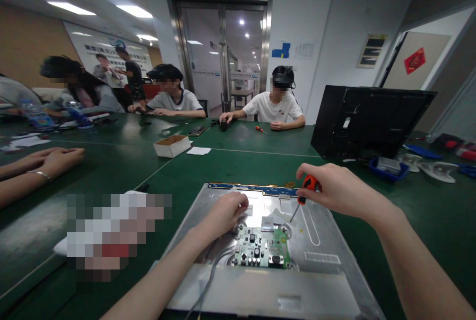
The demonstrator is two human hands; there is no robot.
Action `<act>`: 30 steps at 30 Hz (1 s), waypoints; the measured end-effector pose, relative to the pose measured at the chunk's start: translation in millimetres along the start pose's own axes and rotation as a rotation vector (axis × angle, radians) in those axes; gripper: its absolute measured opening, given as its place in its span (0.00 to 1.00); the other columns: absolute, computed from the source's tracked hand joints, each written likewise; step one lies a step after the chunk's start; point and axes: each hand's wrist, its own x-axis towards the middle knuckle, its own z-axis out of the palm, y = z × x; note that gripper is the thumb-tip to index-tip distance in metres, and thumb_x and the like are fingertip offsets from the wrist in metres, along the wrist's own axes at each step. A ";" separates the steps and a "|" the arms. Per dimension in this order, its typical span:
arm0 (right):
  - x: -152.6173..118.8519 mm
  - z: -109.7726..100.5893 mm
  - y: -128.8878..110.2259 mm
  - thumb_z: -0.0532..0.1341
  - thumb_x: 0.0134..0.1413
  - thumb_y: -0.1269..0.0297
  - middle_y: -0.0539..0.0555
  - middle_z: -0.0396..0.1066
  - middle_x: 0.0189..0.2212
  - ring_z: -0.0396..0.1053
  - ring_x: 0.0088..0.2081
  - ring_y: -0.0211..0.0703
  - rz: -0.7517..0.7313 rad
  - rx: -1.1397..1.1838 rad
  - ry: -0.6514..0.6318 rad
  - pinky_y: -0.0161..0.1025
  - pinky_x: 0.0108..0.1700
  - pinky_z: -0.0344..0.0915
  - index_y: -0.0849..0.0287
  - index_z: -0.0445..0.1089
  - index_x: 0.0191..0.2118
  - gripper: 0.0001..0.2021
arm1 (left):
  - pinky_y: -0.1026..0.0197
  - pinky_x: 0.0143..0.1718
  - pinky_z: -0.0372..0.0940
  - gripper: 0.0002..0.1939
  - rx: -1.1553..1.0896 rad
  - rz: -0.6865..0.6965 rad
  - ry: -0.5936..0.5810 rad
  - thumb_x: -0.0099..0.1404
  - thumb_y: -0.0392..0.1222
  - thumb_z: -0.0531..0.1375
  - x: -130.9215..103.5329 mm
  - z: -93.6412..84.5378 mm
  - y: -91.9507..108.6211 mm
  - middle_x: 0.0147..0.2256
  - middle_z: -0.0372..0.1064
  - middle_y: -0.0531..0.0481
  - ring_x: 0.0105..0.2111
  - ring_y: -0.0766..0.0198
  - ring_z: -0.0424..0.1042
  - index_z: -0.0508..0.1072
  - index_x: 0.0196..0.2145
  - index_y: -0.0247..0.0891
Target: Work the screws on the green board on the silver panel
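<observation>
**Screwdriver at board corner, panel flat on desk**

The board (263,246), green, sits mid-panel, its corners over round mounts; the panel (301,245) lies flat at the desk (167,176)'s near edge. A grey ribbon (267,223) meets the board's far edge; a cable (211,275) runs from its left edge toward the near edge of the panel. A blue strip (256,189) lines the panel's far edge.

Right hand (329,181): closed round the handle of the screwdriver (308,188), shaft slanting down toward the board's far right corner. Tip contact: cannot tell. Left hand (226,211): fingers curled, low over the panel beyond the board's far left corner; whether it grips anything, cannot tell.

Technique (judgement): bring the shaft more upright, seat the tip fully before turning, press straight down. Left hand best used steadying the panel, clear of ribbon and cable. A slip could score the board or nick the ribbon.

Surroundings: monitor (368,117) toward the desk's right edge, blue tray (386,177) just beside it. White box (171,147) beyond the panel's far left corner; a co-worker's hands (61,159) rest toward the desk's left edge.
</observation>
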 end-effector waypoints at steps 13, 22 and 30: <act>-7.3 -6.9 -5.8 0.63 0.55 0.60 0.49 0.73 0.28 0.70 0.28 0.42 -0.039 0.040 -0.015 0.34 0.26 0.56 0.52 0.68 0.42 0.09 | 0.58 0.38 0.59 0.09 -0.122 0.273 -0.084 0.60 0.27 0.56 -17.2 -2.4 59.6 0.36 0.69 0.48 0.37 0.59 0.66 0.69 0.35 0.38; -6.5 -4.2 -6.5 0.63 0.54 0.61 0.49 0.73 0.27 0.70 0.27 0.42 -0.051 0.031 -0.002 0.34 0.26 0.55 0.52 0.69 0.41 0.09 | 0.58 0.39 0.58 0.05 -0.043 0.346 -0.188 0.65 0.31 0.56 -22.0 10.3 73.9 0.34 0.71 0.49 0.34 0.60 0.68 0.70 0.35 0.39; -5.8 -3.5 -6.3 0.63 0.55 0.61 0.49 0.72 0.27 0.69 0.28 0.43 -0.036 0.020 -0.017 0.34 0.26 0.55 0.52 0.68 0.41 0.08 | 0.57 0.39 0.57 0.09 -0.053 0.333 -0.195 0.61 0.26 0.56 -22.2 7.2 73.2 0.36 0.71 0.50 0.36 0.59 0.69 0.68 0.36 0.39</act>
